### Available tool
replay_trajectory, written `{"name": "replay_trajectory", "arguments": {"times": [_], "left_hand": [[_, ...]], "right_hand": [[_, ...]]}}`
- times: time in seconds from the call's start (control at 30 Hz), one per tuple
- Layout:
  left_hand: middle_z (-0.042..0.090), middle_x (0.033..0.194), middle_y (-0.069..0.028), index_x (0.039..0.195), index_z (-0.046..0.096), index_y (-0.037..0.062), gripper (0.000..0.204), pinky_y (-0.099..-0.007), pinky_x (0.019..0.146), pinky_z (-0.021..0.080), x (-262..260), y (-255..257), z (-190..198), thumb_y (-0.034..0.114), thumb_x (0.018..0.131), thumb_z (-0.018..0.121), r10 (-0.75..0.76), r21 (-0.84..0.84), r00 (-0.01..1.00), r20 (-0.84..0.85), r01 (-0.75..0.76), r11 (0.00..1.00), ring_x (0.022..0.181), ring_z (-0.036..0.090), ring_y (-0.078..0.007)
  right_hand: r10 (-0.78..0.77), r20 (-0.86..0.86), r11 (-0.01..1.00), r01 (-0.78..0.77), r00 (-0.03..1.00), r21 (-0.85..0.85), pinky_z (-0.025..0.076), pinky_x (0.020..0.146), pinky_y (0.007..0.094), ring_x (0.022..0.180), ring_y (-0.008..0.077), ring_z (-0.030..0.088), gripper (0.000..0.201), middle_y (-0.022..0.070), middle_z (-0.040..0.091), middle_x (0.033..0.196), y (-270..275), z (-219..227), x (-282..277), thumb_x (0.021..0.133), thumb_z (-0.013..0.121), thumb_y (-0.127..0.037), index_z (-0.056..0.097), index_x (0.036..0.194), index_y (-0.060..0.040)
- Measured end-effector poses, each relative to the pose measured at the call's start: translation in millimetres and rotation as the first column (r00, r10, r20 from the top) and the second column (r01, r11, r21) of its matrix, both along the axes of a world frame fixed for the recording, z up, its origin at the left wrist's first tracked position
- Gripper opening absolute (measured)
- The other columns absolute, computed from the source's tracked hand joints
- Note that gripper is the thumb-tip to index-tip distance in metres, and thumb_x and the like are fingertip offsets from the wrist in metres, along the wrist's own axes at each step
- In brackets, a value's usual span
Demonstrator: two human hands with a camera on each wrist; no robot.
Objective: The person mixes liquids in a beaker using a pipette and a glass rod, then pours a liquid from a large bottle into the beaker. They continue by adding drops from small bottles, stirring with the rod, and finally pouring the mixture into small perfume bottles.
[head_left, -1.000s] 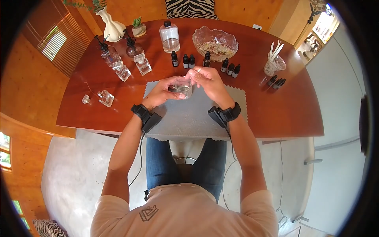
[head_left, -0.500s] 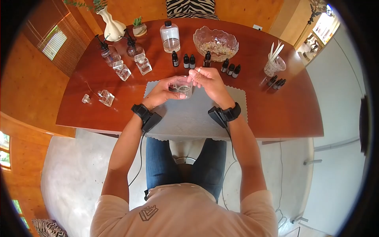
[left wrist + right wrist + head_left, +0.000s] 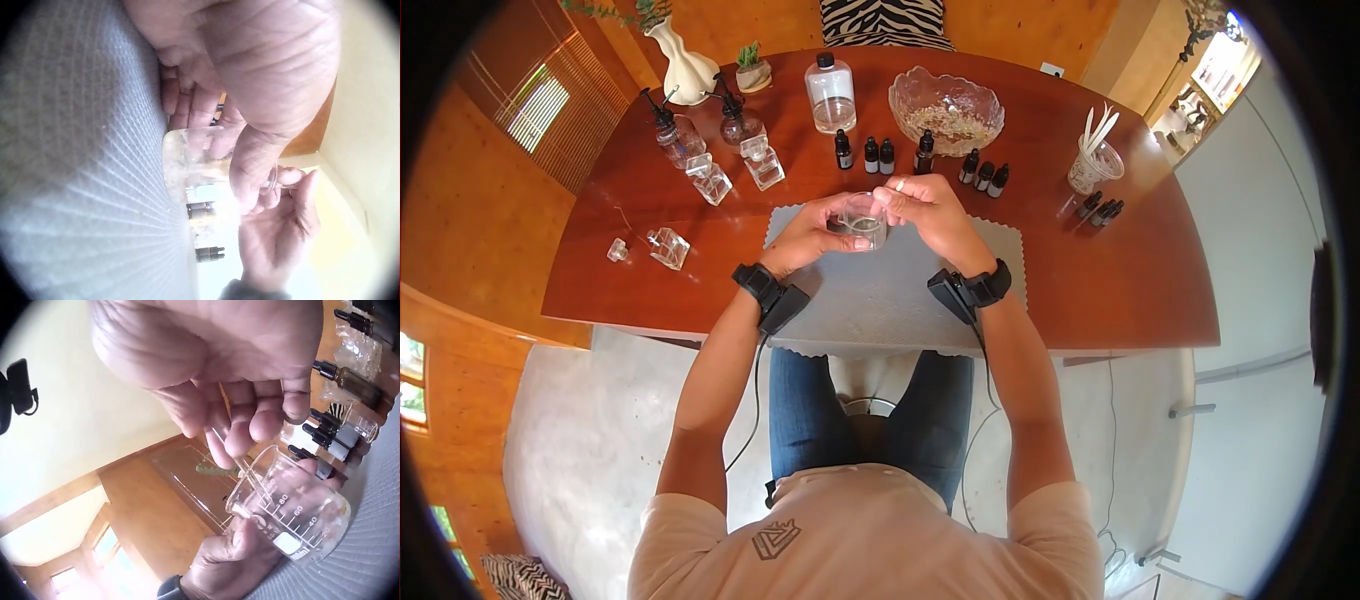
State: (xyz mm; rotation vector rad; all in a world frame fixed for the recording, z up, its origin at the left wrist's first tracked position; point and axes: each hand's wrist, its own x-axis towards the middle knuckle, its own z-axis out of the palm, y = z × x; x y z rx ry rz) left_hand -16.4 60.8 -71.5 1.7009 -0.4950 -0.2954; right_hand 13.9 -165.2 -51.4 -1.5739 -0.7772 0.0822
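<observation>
A small glass beaker with white graduation marks stands on the grey mat. My left hand holds it round the side, the thumb nearest me and the fingers on the far side. Over the beaker's rim, my right hand pinches a thin clear stirring rod between thumb and fingers. The rod slants down into the beaker, as the right wrist view shows. A shallow layer of liquid appears low in the glass.
Several dark dropper bottles stand behind the mat, with a clear bottle and a glass bowl farther back. Square glass bottles and pump sprayers are at left. A patterned cup holds white sticks at right.
The right hand's fingers have shifted slightly at the beaker's rim, still pinching the rod. The left hand and the beaker have stayed in place.
</observation>
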Motion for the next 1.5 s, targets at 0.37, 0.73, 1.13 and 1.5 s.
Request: {"name": "replay_trajectory", "arguments": {"times": [0.37,0.73,1.13,1.5], "left_hand": [[0.065,0.131,-0.0051,0.139,0.058,0.0044,0.063,-0.0336,0.107,0.044,0.1,-0.7,0.4,0.014,0.082,0.084,-0.014,-0.023,1.000,-0.001,0.014,1.000,0.123,0.058,-0.0164],[0.066,0.130,-0.0052,0.138,0.058,0.0038,0.063,-0.0334,0.107,0.044,-1.3,-1.0,1.7,0.015,0.082,0.084,0.005,0.002,1.000,0.020,-0.005,1.000,0.121,0.059,-0.0162],[0.066,0.130,-0.0064,0.142,0.055,0.0038,0.067,-0.0343,0.107,0.044,-1.5,-0.7,2.6,0.016,0.082,0.085,0.005,0.012,1.000,0.007,-0.005,1.000,0.122,0.059,-0.0173],[0.066,0.130,-0.0060,0.141,0.056,0.0033,0.066,-0.0332,0.106,0.045,0.0,-0.7,1.2,0.013,0.082,0.084,-0.006,0.007,0.999,0.032,0.006,1.000,0.121,0.059,-0.0164]], "right_hand": [[-0.065,-0.017,0.998,0.065,0.998,-0.023,0.041,0.057,0.0260,0.062,0.0076,0.049,0.032,-0.0003,0.058,0.068,1.1,2.0,-1.1,0.101,0.062,-0.028,0.071,0.087,-0.0001],[-0.043,-0.063,0.999,0.043,0.997,-0.006,0.042,0.057,0.0252,0.063,0.0071,0.051,0.027,0.0002,0.062,0.071,-1.6,2.2,0.5,0.100,0.063,-0.024,0.072,0.093,-0.0001],[-0.060,-0.056,0.997,0.057,0.997,-0.053,0.045,0.058,0.0261,0.064,0.0080,0.053,0.036,0.0012,0.063,0.073,0.7,5.6,-4.1,0.102,0.061,-0.031,0.073,0.094,0.0016],[-0.104,0.000,0.994,0.104,0.995,0.032,0.045,0.058,0.0264,0.063,0.0090,0.053,0.040,0.0009,0.062,0.071,7.0,-0.8,-1.3,0.103,0.059,-0.034,0.072,0.088,0.0004]]}}
